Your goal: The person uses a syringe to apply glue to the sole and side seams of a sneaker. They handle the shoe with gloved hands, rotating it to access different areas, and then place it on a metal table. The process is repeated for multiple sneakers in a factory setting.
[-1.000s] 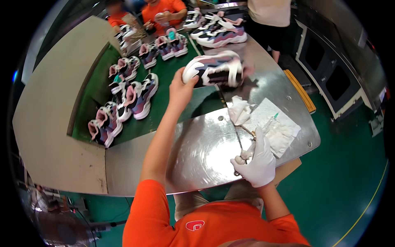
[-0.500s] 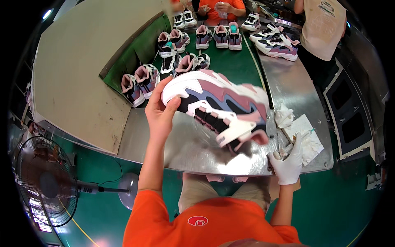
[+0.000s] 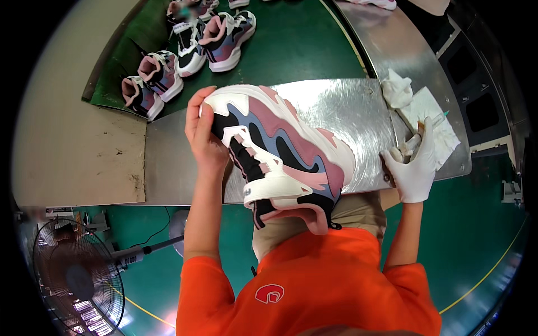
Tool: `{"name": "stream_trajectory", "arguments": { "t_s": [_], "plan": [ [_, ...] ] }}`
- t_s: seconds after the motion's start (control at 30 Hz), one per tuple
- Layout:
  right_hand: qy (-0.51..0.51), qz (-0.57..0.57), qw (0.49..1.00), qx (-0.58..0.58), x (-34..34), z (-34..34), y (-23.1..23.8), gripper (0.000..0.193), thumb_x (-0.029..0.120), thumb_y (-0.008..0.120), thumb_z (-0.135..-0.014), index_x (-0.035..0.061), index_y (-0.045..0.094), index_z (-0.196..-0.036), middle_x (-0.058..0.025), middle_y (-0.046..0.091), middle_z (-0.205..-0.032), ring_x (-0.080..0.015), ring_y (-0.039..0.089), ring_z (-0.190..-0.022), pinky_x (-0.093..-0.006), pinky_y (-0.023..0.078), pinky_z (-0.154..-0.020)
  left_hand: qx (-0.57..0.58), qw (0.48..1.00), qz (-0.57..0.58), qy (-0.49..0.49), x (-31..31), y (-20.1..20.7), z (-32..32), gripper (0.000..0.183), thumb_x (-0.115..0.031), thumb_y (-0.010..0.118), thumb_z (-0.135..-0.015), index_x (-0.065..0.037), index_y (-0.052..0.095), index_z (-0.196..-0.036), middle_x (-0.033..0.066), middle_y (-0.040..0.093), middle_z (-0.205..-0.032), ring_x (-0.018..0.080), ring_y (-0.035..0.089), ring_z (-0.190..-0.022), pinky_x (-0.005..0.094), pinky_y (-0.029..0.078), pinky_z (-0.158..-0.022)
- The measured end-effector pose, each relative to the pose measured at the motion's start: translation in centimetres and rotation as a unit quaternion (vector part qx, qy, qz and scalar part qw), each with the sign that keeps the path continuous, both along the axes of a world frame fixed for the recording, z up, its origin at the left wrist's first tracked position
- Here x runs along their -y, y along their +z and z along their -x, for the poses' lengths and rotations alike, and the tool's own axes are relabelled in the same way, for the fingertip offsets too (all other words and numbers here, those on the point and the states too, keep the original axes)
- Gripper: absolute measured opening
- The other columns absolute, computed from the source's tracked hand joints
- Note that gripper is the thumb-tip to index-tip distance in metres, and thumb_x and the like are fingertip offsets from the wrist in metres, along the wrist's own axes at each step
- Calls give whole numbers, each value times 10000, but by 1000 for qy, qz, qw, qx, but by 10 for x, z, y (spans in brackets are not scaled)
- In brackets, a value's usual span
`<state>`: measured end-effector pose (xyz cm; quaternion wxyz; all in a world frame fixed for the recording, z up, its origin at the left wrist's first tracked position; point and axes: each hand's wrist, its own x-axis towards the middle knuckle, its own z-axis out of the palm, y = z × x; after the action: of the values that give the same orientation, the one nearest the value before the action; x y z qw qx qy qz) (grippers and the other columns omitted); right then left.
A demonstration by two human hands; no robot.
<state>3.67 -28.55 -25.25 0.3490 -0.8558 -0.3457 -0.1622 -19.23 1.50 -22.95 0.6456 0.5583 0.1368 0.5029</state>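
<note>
Bare left hand (image 3: 203,134) raised, fingers curled in a grip, forearm upright, gloved right hand (image 3: 413,168) lower, fingers closed, thumb up

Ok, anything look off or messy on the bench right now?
Nothing stands out. The left hand holds the sneaker intact over the steel table; the gloved right hand rests near crumpled white rags.
</note>
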Motion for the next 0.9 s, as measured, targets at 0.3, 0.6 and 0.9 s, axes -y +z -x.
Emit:
{"name": "stream_trajectory", "arguments": {
  "t_s": [0.3, 0.6, 0.9],
  "plan": [
    [-17, 8, 999, -32, -2, 2, 5, 1074, 289, 898, -633, 28, 366, -1529, -210, 602, -1320, -365, 610, -1182, -416, 499, -995, -19, 1000, 7, 9, -3, -2, -4, 392, -207, 475, -1025, 50, 504, -1319, 174, 648, -1200, 225, 649, -1077, 330, 506, -955],
    [-19, 12, 999, -24, -1, 2, 3, 1114, 282, 917, -619, 35, 348, -1545, -215, 593, -1352, -368, 604, -1208, -425, 493, -1008, -26, 1000, -13, 7, 0, 1, 1, 398, -233, 487, -1032, 29, 503, -1331, 144, 654, -1191, 194, 641, -1076, 311, 495, -956],
    [-17, 14, 1000, -21, -1, 1, 1, 1115, 249, 908, -625, 51, 329, -1558, -198, 584, -1368, -371, 591, -1215, -432, 489, -1013, -11, 1000, 5, 5, 1, 3, 1, 376, -180, 581, -1009, 35, 539, -1315, 122, 658, -1170, 167, 643, -1053, 292, 503, -937]
  ]
}}
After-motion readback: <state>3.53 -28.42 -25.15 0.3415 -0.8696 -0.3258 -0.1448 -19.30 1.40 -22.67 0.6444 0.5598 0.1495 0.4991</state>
